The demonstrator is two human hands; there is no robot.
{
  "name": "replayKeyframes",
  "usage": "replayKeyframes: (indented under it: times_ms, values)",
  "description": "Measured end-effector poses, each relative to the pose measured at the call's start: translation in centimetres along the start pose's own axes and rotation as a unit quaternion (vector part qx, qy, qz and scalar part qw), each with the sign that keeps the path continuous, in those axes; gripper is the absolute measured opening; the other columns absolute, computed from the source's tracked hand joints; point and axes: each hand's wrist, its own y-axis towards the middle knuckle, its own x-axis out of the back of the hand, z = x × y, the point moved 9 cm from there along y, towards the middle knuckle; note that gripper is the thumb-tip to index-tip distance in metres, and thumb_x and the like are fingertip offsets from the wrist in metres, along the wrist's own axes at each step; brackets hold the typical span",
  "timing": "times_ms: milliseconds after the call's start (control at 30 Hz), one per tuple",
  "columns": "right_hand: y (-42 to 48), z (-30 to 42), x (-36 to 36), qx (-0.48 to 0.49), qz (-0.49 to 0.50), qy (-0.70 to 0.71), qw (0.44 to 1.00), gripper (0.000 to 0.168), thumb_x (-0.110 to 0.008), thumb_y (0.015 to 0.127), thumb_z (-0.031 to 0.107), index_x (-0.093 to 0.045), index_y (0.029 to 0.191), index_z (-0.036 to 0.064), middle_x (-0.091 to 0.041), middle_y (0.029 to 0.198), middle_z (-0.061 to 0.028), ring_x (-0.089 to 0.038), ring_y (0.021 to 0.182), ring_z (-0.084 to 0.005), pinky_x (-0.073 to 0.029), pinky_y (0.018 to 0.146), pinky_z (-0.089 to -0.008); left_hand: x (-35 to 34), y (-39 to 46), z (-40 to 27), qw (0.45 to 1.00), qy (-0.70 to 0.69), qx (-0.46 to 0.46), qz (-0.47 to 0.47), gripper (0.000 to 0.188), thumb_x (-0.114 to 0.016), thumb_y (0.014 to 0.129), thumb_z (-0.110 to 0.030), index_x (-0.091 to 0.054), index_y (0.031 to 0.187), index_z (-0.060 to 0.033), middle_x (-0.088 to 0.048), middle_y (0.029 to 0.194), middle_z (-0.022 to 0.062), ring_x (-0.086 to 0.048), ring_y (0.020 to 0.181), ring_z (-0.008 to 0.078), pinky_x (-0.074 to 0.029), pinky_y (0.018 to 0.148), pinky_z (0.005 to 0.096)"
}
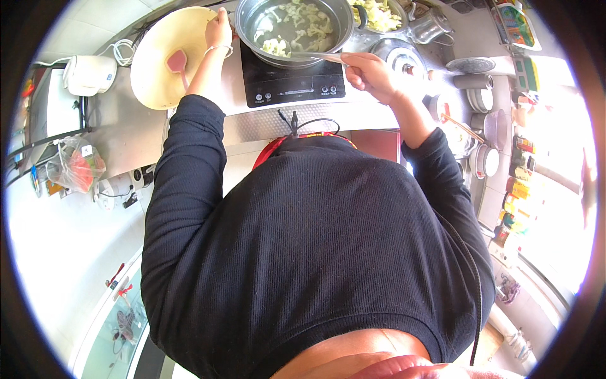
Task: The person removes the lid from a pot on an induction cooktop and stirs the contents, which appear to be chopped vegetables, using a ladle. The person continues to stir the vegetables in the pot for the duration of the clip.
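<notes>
A metal pot (pixel 296 28) of water with cauliflower florets (pixel 319 29) stands on a black induction cooktop (pixel 293 85). My right hand (pixel 371 78) is closed around the handle of a metal ladle or skimmer (pixel 326 57), whose head lies in the pot near its front left side with florets in it. My left hand (pixel 219 31) is at the right rim of a large yellowish bowl (pixel 151 57), beside the pot's left edge; its fingers look closed on the rim. A pink spatula (pixel 177 61) rests inside the bowl.
Behind the pot to the right is a bowl of cauliflower (pixel 378 16). A metal lid (pixel 400 54) and a metal pitcher (pixel 431 26) stand on the right. A white appliance (pixel 89 75) with a cable sits left of the bowl. Several containers line the right side.
</notes>
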Motion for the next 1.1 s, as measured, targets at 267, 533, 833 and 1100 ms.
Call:
replayKeyframes:
  times_ms: [267, 533, 833, 1100]
  values:
    - [-2.0, -0.1, 1.5, -0.001, 0.0, 0.135, 0.991, 0.023, -0.049, 0.102, 0.02, -0.055, 0.087, 0.004, -0.046, 0.059, 0.0029, -0.039, 0.05, -0.0066, -0.03, 0.047, -0.0226, -0.2, 0.2, 0.6, 0.999, -0.04, 0.019, 0.022, 0.061, -0.042, 0.098, -0.05, -0.061, 0.067, -0.0003, -0.059, 0.055, 0.0089, -0.064, 0.049, 0.0216, -0.056, 0.054, 0.0359]
    - [-2.5, -0.8, 2.1, -0.001, -0.024, 0.165, 0.986, 0.028, -0.05, 0.103, 0.021, -0.051, 0.078, 0.009, -0.043, 0.058, 0.0047, -0.036, 0.049, -0.0048, -0.028, 0.046, -0.0219, 0.1, 1.4, 1.7, 1.0, -0.011, -0.006, 0.012, 0.061, -0.042, 0.098, -0.05, -0.06, 0.067, -0.0004, -0.06, 0.056, 0.0088, -0.063, 0.051, 0.0214, -0.054, 0.053, 0.0362]
    - [-3.3, 4.0, 7.2, 0.09, 0.08, 0.312, 0.942, 0.046, -0.042, 0.106, 0.021, -0.04, 0.061, 0.012, -0.033, 0.055, 0.0055, -0.032, 0.048, -0.0058, -0.028, 0.044, -0.0201, -0.1, 0.8, 1.0, 1.0, -0.019, 0.01, 0.015, 0.061, -0.041, 0.098, -0.049, -0.056, 0.061, -0.0034, -0.058, 0.054, 0.0078, -0.059, 0.047, 0.021, -0.05, 0.053, 0.0367]
    - [-3.4, 4.8, 16.6, 0.189, -0.324, -0.074, 0.924, 0.043, -0.047, 0.101, 0.023, -0.053, 0.134, -0.004, -0.058, 0.062, -0.0031, -0.051, 0.053, -0.0102, -0.041, 0.051, -0.0241, 0.2, 2.2, 2.1, 0.999, 0.024, -0.021, -0.003, 0.062, -0.041, 0.098, -0.05, -0.057, 0.061, -0.0032, -0.059, 0.056, 0.0079, -0.059, 0.048, 0.0213, -0.051, 0.053, 0.0372]
